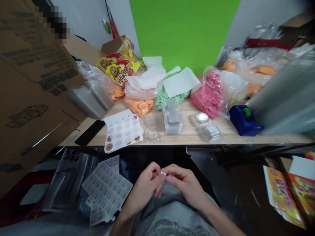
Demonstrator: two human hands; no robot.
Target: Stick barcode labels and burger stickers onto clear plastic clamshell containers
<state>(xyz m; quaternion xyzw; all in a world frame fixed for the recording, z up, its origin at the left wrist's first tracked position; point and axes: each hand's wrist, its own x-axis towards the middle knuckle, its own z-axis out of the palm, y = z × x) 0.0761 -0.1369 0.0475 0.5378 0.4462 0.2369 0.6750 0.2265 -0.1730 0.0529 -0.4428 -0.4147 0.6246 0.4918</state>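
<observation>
Both my hands meet over my lap, below the table's front edge. My left hand [145, 185] and my right hand [185, 185] each pinch a small white piece [163, 172] between thumb and fingertips; I cannot make out what it is. On the wooden table [187, 134] ahead lie a white sticker sheet with burger pictures [123, 131], several clear plastic cases [173, 118] and bags of orange pieces [139, 105], green pieces [163, 96] and pink pieces [209, 95].
Clear blister trays [105, 190] rest at my left knee. A blue tape dispenser [243, 119] stands at the table's right. Large cardboard boxes [29, 91] rise on the left. A yellow burger-printed box [119, 67] sits at the back; printed cartons [285, 193] lie on the floor right.
</observation>
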